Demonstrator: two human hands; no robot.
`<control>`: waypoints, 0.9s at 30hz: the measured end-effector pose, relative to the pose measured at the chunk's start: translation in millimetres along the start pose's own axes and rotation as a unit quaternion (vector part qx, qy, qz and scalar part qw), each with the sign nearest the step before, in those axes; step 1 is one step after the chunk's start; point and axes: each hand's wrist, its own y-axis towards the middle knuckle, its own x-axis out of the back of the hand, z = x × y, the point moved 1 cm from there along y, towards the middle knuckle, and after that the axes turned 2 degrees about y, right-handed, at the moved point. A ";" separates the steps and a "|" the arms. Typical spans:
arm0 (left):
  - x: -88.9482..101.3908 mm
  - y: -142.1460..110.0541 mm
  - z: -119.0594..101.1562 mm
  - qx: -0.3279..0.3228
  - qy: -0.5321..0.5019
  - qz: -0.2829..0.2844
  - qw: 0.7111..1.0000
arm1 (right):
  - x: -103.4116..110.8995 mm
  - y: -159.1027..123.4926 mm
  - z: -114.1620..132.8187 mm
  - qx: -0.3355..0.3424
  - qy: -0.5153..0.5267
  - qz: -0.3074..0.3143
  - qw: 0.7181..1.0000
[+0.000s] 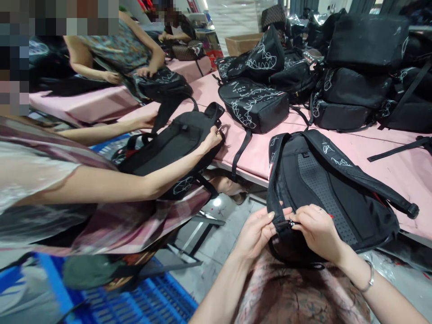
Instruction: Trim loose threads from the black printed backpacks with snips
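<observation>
A black backpack (324, 180) lies back panel up, partly on the pink table's edge and partly over my lap. Its padded back has a dotted grey strip, and white scribble lines mark the shoulder straps. My left hand (258, 229) pinches the lower end of the left shoulder strap (277, 209) near its buckle. Close beside it, my right hand (315, 229) is closed on a small dark tool with a shiny metal tip (293, 222), which meets the strap end. The tool's exact kind is hidden by my fingers. The right shoulder strap (371, 182) lies loose across the bag.
Several black backpacks with white scribbles (253, 105) are piled on the pink table (229, 148). At my left, a co-worker's hand (212, 138) works on another black backpack (178, 135). More people sit behind. A blue plastic crate (158, 288) stands on the floor, lower left.
</observation>
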 end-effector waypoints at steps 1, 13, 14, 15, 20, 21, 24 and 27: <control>0.3 -0.5 -0.5 0.000 0.000 -0.001 1.000 | -0.1 -0.5 -1.1 -0.004 0.010 -0.008 1.000; -32.7 24.5 9.0 -0.118 0.166 -0.004 0.979 | -5.0 6.0 9.6 -0.281 0.240 -0.066 0.927; -31.3 29.6 12.3 -0.122 0.182 -0.007 0.976 | -6.4 7.2 8.9 -0.286 0.264 -0.074 0.918; -28.2 33.6 15.8 -0.133 0.203 -0.014 0.970 | -7.6 7.9 6.6 -0.289 0.302 -0.084 0.905; -0.6 30.5 33.7 -0.178 0.372 -0.031 0.911 | -10.3 4.9 -20.9 -0.309 0.443 -0.141 0.830; 4.5 26.5 36.2 -0.176 0.396 -0.025 0.901 | -11.8 3.4 -26.5 -0.320 0.466 -0.142 0.812; 15.8 16.0 39.3 -0.184 0.446 -0.034 0.875 | -18.7 -0.1 -38.1 -0.357 0.551 -0.140 0.741; 21.4 9.9 37.5 -0.187 0.470 -0.074 0.859 | -22.8 -0.6 -43.4 -0.376 0.611 -0.161 0.678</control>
